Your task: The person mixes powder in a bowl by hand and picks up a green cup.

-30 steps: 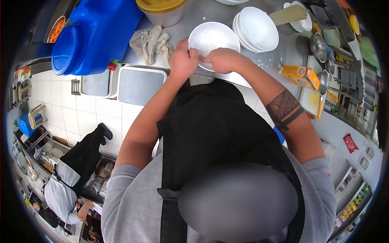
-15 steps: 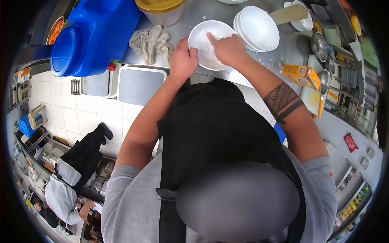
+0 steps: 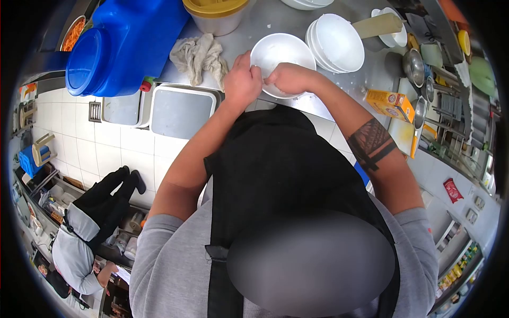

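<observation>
**Bowl (image 3: 289, 50) at near edge of desk (image 3: 260, 26), both hands at rim**

Surroundings: The bowl stack (image 3: 339, 45) sits just beside the bowl, to its right, and limits clearance on that side. A bottle (image 3: 377, 25) lies beyond the stack, beside small dishes (image 3: 395, 38). To the left, a crumpled cloth (image 3: 197, 58) lies near the left hand (image 3: 243, 85), its lower end at the desk edge. Farther left is a large blue container (image 3: 132, 47). A lidded tub (image 3: 216, 18) stands behind the cloth. A yellow box (image 3: 391, 105) is well apart, on the right. Small white specks mark the desk.

Hands: The left hand grips the bowl's left rim, fingers closed against it. The right hand (image 3: 293, 79) is over the near part of the bowl, fingers curled; whether they pinch anything cannot be determined.

Bowl: White, round, opening upward. The interior is partly covered by the right hand; its contents cannot be made out.
</observation>
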`<state>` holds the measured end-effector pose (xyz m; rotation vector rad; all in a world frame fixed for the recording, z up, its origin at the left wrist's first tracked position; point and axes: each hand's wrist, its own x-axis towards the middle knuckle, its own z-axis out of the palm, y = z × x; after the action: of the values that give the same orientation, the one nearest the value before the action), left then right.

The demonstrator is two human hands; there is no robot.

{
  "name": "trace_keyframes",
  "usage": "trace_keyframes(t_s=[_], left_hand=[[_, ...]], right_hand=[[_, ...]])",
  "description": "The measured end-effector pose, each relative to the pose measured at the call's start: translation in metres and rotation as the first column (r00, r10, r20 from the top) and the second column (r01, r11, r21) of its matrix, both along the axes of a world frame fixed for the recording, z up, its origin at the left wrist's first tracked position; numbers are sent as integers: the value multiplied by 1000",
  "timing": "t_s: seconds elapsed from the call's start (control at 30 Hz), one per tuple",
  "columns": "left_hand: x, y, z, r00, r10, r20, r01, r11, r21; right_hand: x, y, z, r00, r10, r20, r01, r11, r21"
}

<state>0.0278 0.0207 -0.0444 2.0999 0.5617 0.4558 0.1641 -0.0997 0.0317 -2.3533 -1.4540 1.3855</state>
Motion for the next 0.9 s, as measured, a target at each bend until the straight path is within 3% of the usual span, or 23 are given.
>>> trace_keyframes(t_s=[0.07, 0.13, 0.17, 0.23, 0.27, 0.3, 0.4, 0.43, 0.5, 0.53, 0.6, 0.63, 0.7, 0.77, 0.83, 0.9], left_hand=[[0, 2, -1, 1000, -8, 9, 8, 1000, -1], [0, 4, -4, 1000, -14, 11, 14, 1000, -3], [0, 4, -5, 1000, -10, 12, 10, 1000, -3], [2, 2, -1, 1000, -14, 16, 14, 1000, -6], [2, 3, 1, 1000, -19, 18, 19, 1000, -18], [1, 3, 2, 1000, -22, 16, 23, 999, -30], [1, 3, 3, 1000, -13, -25, 13, 1000, 8], [0, 4, 4, 1000, -15, -25, 15, 1000, 13], [0, 3, 5, 1000, -22, -2, 22, 999, -24], [1, 3, 4, 1000, -21, 1, 21, 999, -26], [0, 5, 1, 998, -47, 37, 49, 998, -43], [0, 6, -1, 999, -40, 32, 42, 998, -44], [1, 7, -3, 999, -43, -2, 43, 999, -23], [2, 8, 0, 999, -45, -4, 45, 998, -40], [1, 6, 3, 998, -55, -8, 55, 997, -61], [1, 6, 4, 998, -53, -26, 51, 996, -70]], right_hand=[[2, -3, 9, 1000, 23, 0, -23, 999, 38], [-7, -6, 36, 982, -76, 172, 94, 991, -99], [-13, -8, 37, 982, -77, 170, 95, 991, -99], [-22, -12, 36, 996, 41, 78, -41, 999, -7], [-26, -15, 22, 977, 106, 183, -100, 994, -40], [-26, -13, 25, 978, 104, 181, -98, 994, -40], [-22, -10, 35, 833, 359, 421, -273, 928, -252], [-21, -10, 35, 833, 355, 423, -270, 930, -248], [-16, -9, 39, 744, 464, 481, -223, 851, -476], [-12, -12, 32, 741, 466, 482, -223, 849, -479], [-2, -19, 6, 674, 248, 696, -137, 967, -212], [1, -15, -2, 676, 253, 692, -145, 966, -212], [0, -7, -12, 714, 48, 699, -140, 987, 75], [-1, 2, -14, 779, 69, 623, -124, 991, 45], [-8, 6, -8, 869, 226, 439, -236, 971, -33], [-9, -3, 1, 897, 229, 377, -236, 971, -27]])
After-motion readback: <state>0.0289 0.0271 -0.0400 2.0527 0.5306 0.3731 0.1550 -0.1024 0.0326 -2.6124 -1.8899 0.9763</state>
